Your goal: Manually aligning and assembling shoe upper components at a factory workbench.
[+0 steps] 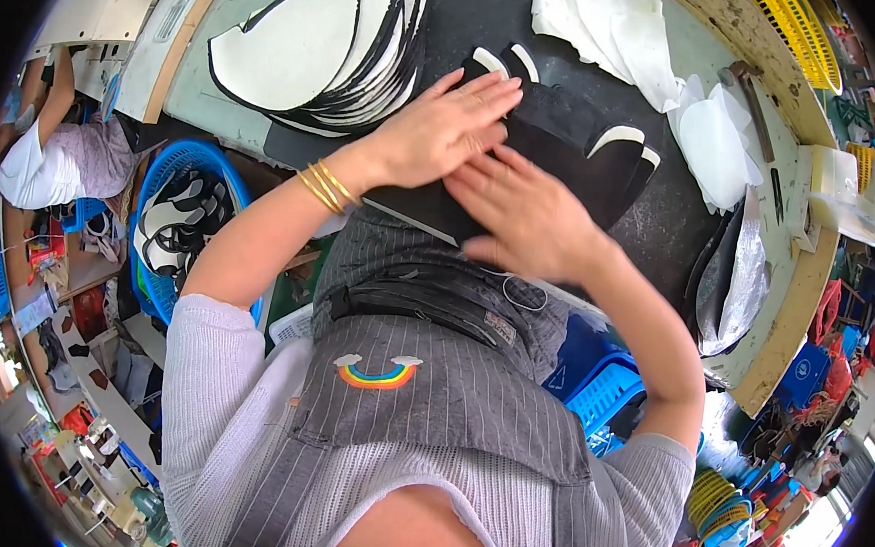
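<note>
One left hand (pixel 434 133) and one right hand (pixel 536 214) spread palm-down, fingers extended, over black pieces (pixel 567 153) near the worktop's (pixel 238 16) front edge.

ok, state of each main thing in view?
Left hand: open, palm down on black pieces
Right hand: open, blurred
Black pieces: overlapping, white edges showing
White pieces: stacked, fanned
White sheets: loosely overlapping
Left blue basket: holding black-and-white pieces
Gold bangles: worn, left wrist

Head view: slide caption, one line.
Left hand and right hand over black pieces, beside a stack of white pieces.
</note>
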`<move>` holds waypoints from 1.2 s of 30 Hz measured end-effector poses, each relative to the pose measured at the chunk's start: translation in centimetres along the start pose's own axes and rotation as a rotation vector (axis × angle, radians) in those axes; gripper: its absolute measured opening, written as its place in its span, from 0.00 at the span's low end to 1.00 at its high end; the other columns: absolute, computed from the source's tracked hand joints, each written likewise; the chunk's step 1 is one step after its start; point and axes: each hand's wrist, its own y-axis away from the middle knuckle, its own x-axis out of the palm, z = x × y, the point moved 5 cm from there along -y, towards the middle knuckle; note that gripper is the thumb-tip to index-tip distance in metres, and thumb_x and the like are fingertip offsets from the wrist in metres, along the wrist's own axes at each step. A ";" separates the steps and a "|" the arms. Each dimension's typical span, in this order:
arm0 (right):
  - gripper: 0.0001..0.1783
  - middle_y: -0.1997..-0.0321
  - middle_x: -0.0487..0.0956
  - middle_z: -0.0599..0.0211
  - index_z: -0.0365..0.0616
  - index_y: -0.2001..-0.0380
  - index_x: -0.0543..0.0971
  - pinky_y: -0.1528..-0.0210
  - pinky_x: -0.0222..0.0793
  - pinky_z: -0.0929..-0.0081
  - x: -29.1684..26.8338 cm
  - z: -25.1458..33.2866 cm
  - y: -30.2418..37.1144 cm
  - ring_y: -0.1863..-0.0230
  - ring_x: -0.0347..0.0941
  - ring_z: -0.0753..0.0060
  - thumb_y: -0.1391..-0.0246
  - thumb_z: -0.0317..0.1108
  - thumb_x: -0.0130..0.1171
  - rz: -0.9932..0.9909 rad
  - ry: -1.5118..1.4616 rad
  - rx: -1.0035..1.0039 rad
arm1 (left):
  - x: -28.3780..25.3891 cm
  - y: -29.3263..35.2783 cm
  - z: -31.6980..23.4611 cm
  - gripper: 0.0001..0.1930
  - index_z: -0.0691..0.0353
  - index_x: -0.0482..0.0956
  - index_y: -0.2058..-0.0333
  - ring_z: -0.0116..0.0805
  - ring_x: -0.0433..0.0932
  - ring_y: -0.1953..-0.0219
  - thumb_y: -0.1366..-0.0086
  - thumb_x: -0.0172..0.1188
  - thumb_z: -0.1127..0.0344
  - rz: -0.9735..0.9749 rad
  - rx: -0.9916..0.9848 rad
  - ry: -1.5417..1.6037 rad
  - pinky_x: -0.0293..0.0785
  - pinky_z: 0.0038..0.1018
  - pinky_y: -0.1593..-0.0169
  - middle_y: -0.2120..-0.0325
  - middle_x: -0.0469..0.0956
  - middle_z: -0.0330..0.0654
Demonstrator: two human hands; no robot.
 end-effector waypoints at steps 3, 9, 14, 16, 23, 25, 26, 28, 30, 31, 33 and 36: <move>0.35 0.37 0.64 0.55 0.37 0.46 0.69 0.31 0.41 0.59 0.6 4.4 3.3 0.33 0.54 0.58 0.49 0.55 0.51 0.154 -0.135 -0.071 | 0.9 -0.1 -1.3 0.37 0.69 0.58 0.40 0.43 0.53 0.34 0.36 0.45 0.42 -0.026 0.068 -0.368 0.46 0.44 0.34 0.37 0.56 0.50; 0.36 0.36 0.62 0.50 0.35 0.42 0.64 0.32 0.45 0.55 -3.7 0.9 2.7 0.34 0.56 0.53 0.47 0.50 0.52 -0.132 -0.263 0.074 | 0.5 0.4 -0.9 0.38 0.69 0.52 0.38 0.45 0.51 0.34 0.36 0.47 0.44 0.032 0.082 -0.472 0.45 0.44 0.34 0.36 0.51 0.51; 0.34 0.33 0.57 0.56 0.38 0.39 0.59 0.31 0.40 0.57 -3.2 -7.0 6.5 0.31 0.49 0.58 0.43 0.45 0.50 -0.130 0.306 0.642 | 0.7 0.6 -1.5 0.38 0.71 0.58 0.40 0.44 0.51 0.33 0.36 0.44 0.41 -0.038 0.100 -0.443 0.45 0.45 0.34 0.37 0.54 0.52; 0.32 0.34 0.55 0.45 0.32 0.40 0.58 0.31 0.40 0.57 -3.2 -8.8 11.1 0.31 0.47 0.49 0.41 0.41 0.49 -0.278 0.359 0.818 | 1.2 1.0 -2.4 0.40 0.70 0.59 0.41 0.46 0.51 0.34 0.39 0.46 0.39 -0.001 0.110 -0.581 0.44 0.48 0.34 0.37 0.55 0.52; 0.23 0.50 0.66 0.57 0.33 0.49 0.64 0.40 0.60 0.61 -2.5 -3.4 13.4 0.45 0.63 0.70 0.43 0.34 0.56 -1.223 -1.532 0.991 | 3.7 4.9 -9.3 0.33 0.51 0.69 0.45 0.44 0.59 0.37 0.52 0.63 0.54 0.068 0.298 -0.298 0.50 0.55 0.38 0.40 0.62 0.42; 0.22 0.53 0.68 0.58 0.32 0.51 0.66 0.46 0.64 0.65 -2.1 -3.6 12.6 0.51 0.65 0.71 0.43 0.35 0.57 -1.136 -1.497 1.070 | 3.2 5.2 -9.0 0.29 0.50 0.71 0.46 0.43 0.63 0.40 0.51 0.59 0.63 -0.031 0.297 -0.315 0.53 0.53 0.38 0.42 0.65 0.39; 0.21 0.56 0.70 0.59 0.32 0.53 0.68 0.51 0.69 0.69 -1.8 -3.6 12.1 0.57 0.68 0.73 0.44 0.36 0.58 -1.050 -1.465 1.145 | 2.8 5.5 -8.6 0.29 0.50 0.71 0.46 0.43 0.63 0.40 0.51 0.59 0.63 -0.041 0.292 -0.311 0.53 0.53 0.38 0.42 0.65 0.39; 0.19 0.62 0.76 0.68 0.36 0.56 0.73 0.65 0.70 0.81 -1.5 -2.8 10.2 0.71 0.71 0.76 0.49 0.35 0.63 -0.673 -1.362 1.171 | 2.3 5.6 -8.3 0.24 0.51 0.73 0.48 0.44 0.66 0.42 0.46 0.54 0.65 -0.118 0.327 -0.223 0.54 0.51 0.38 0.44 0.68 0.40; 0.21 0.56 0.75 0.66 0.36 0.53 0.72 0.57 0.69 0.80 -2.2 -0.3 7.5 0.61 0.72 0.76 0.50 0.30 0.63 -0.589 -1.149 1.083 | 1.9 6.2 -9.1 0.23 0.53 0.74 0.48 0.45 0.67 0.42 0.45 0.52 0.65 -0.199 0.312 -0.171 0.58 0.46 0.39 0.45 0.70 0.41; 0.23 0.53 0.75 0.66 0.35 0.51 0.70 0.49 0.66 0.77 -2.9 0.2 6.4 0.53 0.71 0.75 0.51 0.25 0.61 -0.748 -1.160 0.922 | 1.0 6.1 -9.7 0.23 0.54 0.73 0.48 0.45 0.67 0.42 0.45 0.52 0.65 -0.255 0.299 -0.163 0.58 0.46 0.39 0.45 0.69 0.43; 0.23 0.53 0.75 0.65 0.35 0.50 0.70 0.48 0.65 0.76 -6.3 -0.9 4.5 0.53 0.70 0.74 0.52 0.24 0.61 -0.825 -1.153 0.828 | -2.9 5.0 -11.0 0.24 0.59 0.72 0.48 0.47 0.67 0.42 0.46 0.57 0.63 -0.309 0.303 -0.226 0.59 0.45 0.39 0.45 0.69 0.46; 0.25 0.52 0.75 0.62 0.35 0.48 0.69 0.46 0.65 0.73 -12.3 -5.1 0.7 0.51 0.71 0.69 0.52 0.22 0.59 -1.047 -1.143 0.638 | -8.3 4.6 -8.5 0.26 0.63 0.71 0.48 0.49 0.67 0.43 0.47 0.62 0.63 -0.633 0.194 -0.048 0.61 0.42 0.39 0.45 0.69 0.48</move>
